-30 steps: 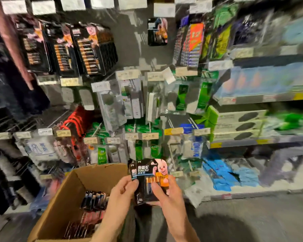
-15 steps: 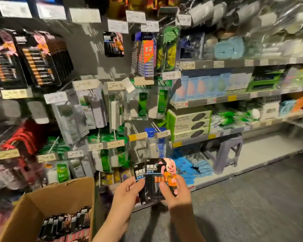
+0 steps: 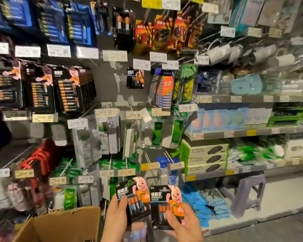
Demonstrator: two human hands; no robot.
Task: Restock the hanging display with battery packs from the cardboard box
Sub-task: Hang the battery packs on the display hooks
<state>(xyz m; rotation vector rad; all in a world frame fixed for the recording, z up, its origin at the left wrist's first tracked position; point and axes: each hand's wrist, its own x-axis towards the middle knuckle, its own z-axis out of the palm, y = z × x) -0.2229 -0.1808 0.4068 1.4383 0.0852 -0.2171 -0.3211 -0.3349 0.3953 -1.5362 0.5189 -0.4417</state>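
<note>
At the bottom centre of the frame the grip of the left hand (image 3: 116, 213) pinches one battery pack (image 3: 140, 191), thumb on its front. The right hand (image 3: 183, 222) pinches a second battery pack (image 3: 157, 196) just beside it. The cardboard box (image 3: 63, 224) is at the lower left, and one hanging pack (image 3: 135, 77) is on the display higher up.

Grey pegboard display (image 3: 110, 88) with pegs and price tags. Hanging on it: big black battery packs (image 3: 72, 89) at left, one small battery pack (image 3: 135, 78) alone on a centre peg, blue packs (image 3: 79, 23) top left, white power strips (image 3: 110, 135) lower down, red cables (image 3: 37, 159) bottom left. To the right, metal shelves (image 3: 266, 131), one with green-and-white boxes (image 3: 205, 158) stacked three high. Pale base shelf (image 3: 287, 194) carries a grey stool (image 3: 250, 193) and blue items (image 3: 210, 205), too blurred to name. Grey floor (image 3: 278, 231) bottom right.
</note>
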